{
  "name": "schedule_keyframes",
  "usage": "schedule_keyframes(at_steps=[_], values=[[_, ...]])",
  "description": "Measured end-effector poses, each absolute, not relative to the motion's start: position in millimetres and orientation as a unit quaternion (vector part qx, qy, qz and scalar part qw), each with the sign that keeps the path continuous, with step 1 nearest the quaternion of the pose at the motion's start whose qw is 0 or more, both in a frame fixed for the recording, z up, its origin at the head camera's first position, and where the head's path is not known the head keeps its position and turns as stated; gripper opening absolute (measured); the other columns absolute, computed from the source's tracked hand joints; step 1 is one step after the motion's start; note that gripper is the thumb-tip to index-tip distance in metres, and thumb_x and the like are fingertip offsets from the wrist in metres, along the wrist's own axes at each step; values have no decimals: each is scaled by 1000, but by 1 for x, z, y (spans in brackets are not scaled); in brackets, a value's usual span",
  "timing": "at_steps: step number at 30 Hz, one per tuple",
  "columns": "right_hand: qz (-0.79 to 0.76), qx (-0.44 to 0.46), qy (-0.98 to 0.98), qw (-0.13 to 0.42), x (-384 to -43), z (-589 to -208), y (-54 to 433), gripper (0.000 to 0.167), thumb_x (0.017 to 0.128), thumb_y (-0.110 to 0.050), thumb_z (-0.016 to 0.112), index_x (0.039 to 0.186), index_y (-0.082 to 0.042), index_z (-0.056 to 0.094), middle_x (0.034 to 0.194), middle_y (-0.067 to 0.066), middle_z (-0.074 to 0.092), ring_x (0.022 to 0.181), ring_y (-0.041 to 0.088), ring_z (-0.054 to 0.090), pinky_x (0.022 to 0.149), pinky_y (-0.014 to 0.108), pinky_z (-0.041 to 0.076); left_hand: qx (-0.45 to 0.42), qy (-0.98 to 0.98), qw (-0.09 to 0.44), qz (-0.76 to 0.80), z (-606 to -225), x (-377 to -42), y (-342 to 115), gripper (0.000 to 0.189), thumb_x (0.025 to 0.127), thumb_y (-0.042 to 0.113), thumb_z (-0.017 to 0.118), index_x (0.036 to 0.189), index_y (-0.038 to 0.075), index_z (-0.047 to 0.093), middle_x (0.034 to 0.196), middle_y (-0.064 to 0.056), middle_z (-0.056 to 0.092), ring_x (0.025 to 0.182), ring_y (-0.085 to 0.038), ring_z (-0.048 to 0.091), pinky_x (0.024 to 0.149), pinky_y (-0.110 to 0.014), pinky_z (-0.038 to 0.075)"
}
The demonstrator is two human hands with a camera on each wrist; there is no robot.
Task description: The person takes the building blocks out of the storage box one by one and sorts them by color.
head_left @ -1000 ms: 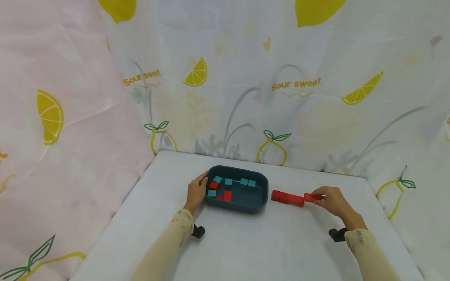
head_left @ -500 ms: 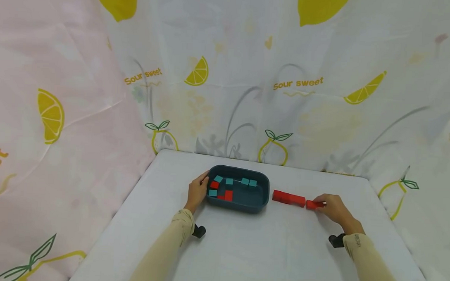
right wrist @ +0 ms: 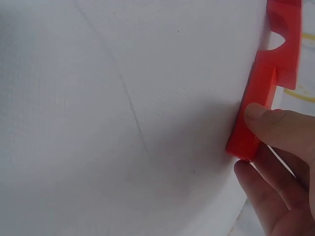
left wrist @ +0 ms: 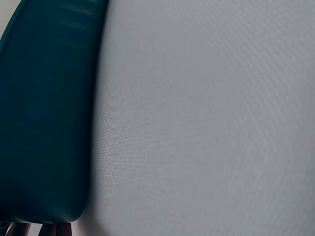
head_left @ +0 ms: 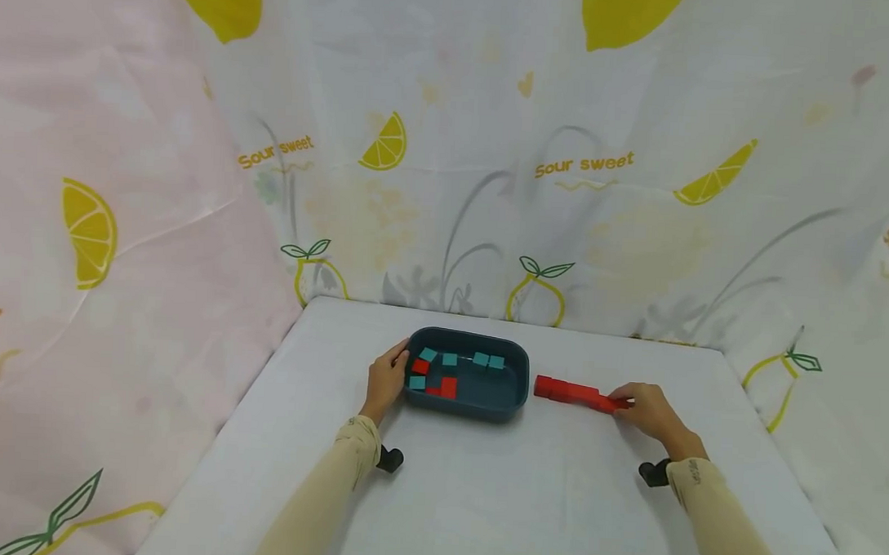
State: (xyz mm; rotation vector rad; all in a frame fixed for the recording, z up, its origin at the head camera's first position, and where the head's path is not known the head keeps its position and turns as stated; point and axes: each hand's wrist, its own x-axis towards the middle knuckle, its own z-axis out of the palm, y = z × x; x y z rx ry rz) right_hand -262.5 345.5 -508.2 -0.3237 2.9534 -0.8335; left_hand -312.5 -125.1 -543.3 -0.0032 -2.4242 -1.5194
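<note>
Red plastic, by the look of it: a row of red blocks lies on the white tabletop, just past the right end of a dark blue-green bin, and the work centres on its far end. The right hand has a red block pinched, thumb on one face and fingers round the other side. From the right wrist view that block looks like it's butted up against an arched red piece, sitting a bit off to one side rather than dead in line. The left hand touches the bin's left end; whether those fingers are hooked round the wall or just pressed on it, I honestly can't tell, since the left wrist view barely catches them. Inside the bin there are some teal blocks and a few loose red pieces, mostly toward the left. My read is that the step in hand is placing this block at the row's end, and it's basically at the fine-adjust part. I'd say the next move calls for a light nudge to square it up, then an easy let-go, because too much sideways push could knock the neighbour crooked.
</note>
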Motion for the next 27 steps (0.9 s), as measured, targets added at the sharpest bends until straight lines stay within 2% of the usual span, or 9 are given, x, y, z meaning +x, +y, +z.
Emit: schedule_keyframes(at_steps=[11,15,21,27], values=[[-263,-108,958,27,-269,-507,342,25,82,0,73,107,4,71,106,21,68,100,39,60,86,55,51,0,-838,137,-528,-545,-314,-126,36,102,17,52,137,10,58,134,-12,58,126,-30,52,105,-48,40],[-260,-125,958,1,-275,-494,331,26,84,-4,73,109,3,70,110,23,66,105,42,59,86,57,50,0,-841,140,-522,-545,-314,-125,36,102,17,52,136,10,59,134,-13,58,126,-30,52,104,-48,41],[-257,-162,952,-38,-284,-469,298,33,85,-8,74,116,1,68,115,21,66,107,40,58,87,56,50,4,-841,142,-523,-543,-313,-124,35,102,16,53,136,9,59,133,-14,58,125,-30,53,104,-48,40],[-279,-210,936,-46,-293,-459,247,36,85,-12,76,119,-1,68,118,16,66,105,36,61,88,50,53,7,-843,141,-519,-544,-313,-125,35,102,17,53,136,9,59,133,-13,58,126,-30,53,104,-48,41]])
